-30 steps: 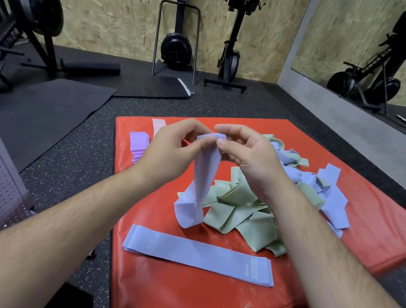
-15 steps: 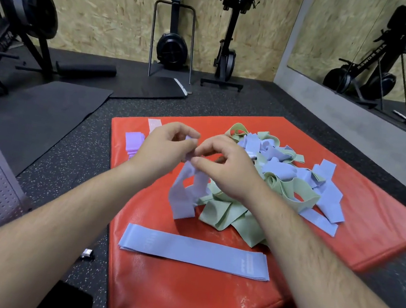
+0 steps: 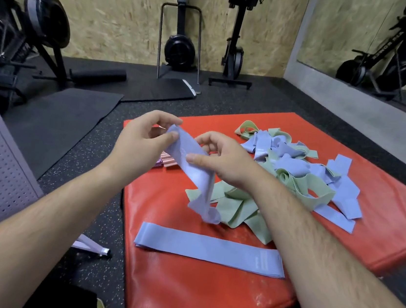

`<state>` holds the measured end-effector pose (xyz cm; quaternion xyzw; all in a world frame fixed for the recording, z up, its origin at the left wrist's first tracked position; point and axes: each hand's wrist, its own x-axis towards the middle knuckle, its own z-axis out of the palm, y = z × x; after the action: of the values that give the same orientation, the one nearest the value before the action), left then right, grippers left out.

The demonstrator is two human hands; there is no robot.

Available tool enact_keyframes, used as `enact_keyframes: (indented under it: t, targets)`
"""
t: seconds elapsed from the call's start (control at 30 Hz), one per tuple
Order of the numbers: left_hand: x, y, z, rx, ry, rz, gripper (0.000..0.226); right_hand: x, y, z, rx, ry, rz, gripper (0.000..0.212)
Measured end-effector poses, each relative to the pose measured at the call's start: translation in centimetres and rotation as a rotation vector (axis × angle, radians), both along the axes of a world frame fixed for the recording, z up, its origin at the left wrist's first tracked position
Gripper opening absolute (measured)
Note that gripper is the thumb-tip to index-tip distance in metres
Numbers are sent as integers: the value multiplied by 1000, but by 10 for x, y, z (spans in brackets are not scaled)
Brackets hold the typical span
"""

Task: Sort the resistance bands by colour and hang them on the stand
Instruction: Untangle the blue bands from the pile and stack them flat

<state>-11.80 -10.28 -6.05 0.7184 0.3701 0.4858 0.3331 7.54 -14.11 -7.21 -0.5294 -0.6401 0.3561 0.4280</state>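
The danger I see here is a mixing of colours. The blue band (image 3: 195, 176) hangs twisted, and its lower end curls down onto the red mat (image 3: 205, 295) right at the near edge of the tangled pile (image 3: 293, 180). If I pull it straight too quickly, I think it can catch a green loop and drag it toward the flat blue stack (image 3: 207, 253), which lies along the mat's near side. A weak pinch could also let the band slip. Both hands are raised over the mat's far-left part. The left hand (image 3: 144, 144) pinches the band's top end between thumb and fingers (image 3: 170, 137). The right hand (image 3: 224, 161) pinches it just lower, thumb on top. I cannot surely identify the stand.
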Motion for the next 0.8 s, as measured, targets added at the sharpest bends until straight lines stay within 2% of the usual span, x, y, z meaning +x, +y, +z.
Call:
enact_keyframes:
  t: [0.17, 0.57, 0.67, 0.8]
  targets:
    - [-13, 8, 2, -18, -85, 41, 24, 19, -13, -2, -144, -122, 32, 42]
    - [-23, 14, -8, -85, -113, 126, 21, 75, -56, 0, -382, -192, 38, 28]
    - [-22, 10, -13, -102, -111, 110, 21, 82, -65, -2, -373, -176, 30, 28]
    - [-22, 11, -18, -185, -150, 93, 20, 90, -71, -4, -265, -84, -82, 26]
